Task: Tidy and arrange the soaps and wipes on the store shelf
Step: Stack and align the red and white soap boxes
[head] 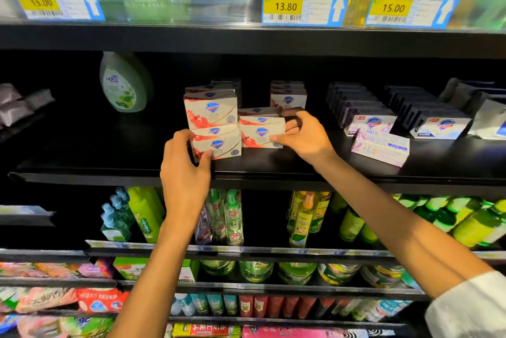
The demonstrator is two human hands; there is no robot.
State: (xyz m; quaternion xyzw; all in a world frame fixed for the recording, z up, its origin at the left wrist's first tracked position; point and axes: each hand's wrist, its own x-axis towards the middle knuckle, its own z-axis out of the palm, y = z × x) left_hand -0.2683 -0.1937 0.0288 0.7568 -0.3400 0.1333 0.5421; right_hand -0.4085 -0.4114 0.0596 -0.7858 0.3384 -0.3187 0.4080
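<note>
Here, mid-shelf (pixel 82 170), our left hand (pixel 184 170) pinches the lower red-and-white soap box (pixel 219 146) while our right hand (pixel 301 136) grips the neighbouring box (pixel 261 132); best we square both flush to the front edge, faces out.

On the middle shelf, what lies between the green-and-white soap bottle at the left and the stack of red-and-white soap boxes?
In the head view, only bare black shelf lies between the green-and-white soap bottle and the stack of red-and-white soap boxes.
</note>
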